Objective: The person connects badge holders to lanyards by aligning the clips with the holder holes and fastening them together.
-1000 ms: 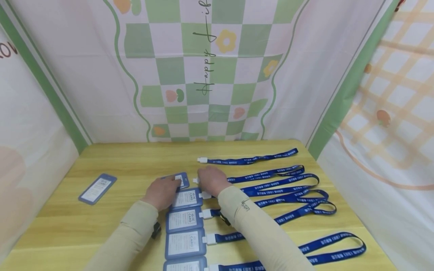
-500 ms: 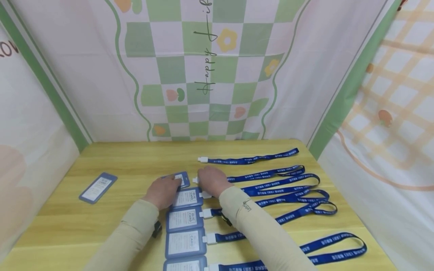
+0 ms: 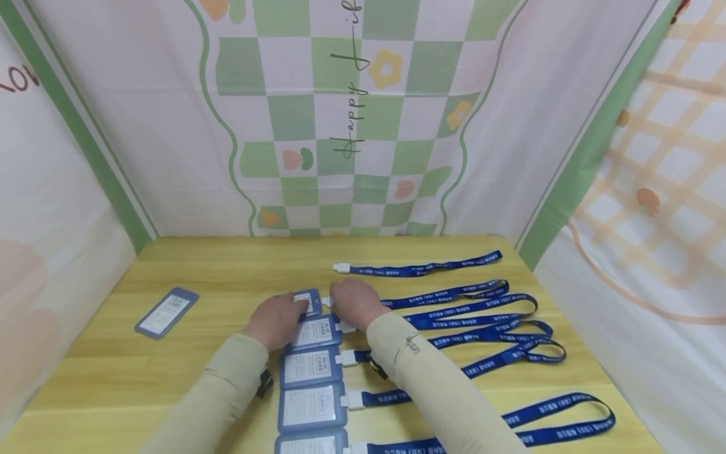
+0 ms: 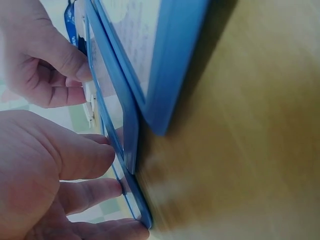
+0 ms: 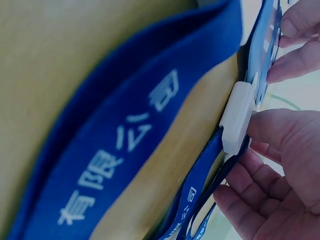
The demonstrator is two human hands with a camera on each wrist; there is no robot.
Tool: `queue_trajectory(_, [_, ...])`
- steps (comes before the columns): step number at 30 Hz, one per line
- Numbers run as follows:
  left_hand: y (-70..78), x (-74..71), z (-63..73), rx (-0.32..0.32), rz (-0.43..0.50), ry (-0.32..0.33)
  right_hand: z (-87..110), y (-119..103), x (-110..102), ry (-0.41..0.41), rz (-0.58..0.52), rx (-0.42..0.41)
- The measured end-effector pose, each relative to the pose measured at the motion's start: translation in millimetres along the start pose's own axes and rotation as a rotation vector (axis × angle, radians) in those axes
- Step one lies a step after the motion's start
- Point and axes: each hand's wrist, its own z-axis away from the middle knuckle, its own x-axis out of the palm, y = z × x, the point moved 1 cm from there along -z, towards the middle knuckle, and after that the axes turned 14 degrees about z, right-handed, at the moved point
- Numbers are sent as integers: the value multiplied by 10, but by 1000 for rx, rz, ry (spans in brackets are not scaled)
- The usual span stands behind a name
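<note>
In the head view my left hand (image 3: 278, 320) holds a blue badge holder (image 3: 311, 302) at the far end of a column of badge holders. The left wrist view shows its thumb and fingers (image 4: 90, 192) at the edges of that holder. My right hand (image 3: 357, 302) pinches the white plastic clip (image 5: 236, 118) of a blue lanyard (image 3: 448, 295), its thumb against the clip and other fingers curled beneath. The clip's tip (image 3: 326, 302) lies at the slotted right end of the holder; whether it is through the slot I cannot tell.
Several badge holders (image 3: 310, 367) lie below, with white clips (image 3: 355, 400) at their right ends and lanyards (image 3: 558, 419) stretching right. A separate badge holder (image 3: 167, 313) lies at left. Another lanyard (image 3: 420, 270) lies along the back of the wooden table (image 3: 244, 258).
The left hand and its badge holder have shifted slightly right, and the gap to the clip's tip has narrowed. The right hand stays almost still. The head view has shifted a little.
</note>
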Motion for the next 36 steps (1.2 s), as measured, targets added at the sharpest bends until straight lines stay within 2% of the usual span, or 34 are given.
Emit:
queue_trajectory(7, [-14,3,2,-17,17,-2,-5,-2,11,7,-14,8])
queue_trajectory(14, [-36,24,-12,7,-10,6,1,-15,2,13,-17,6])
queue_trajectory(36, [-25,34,17,8,-30,16,-37,-57,0,28,25,-4])
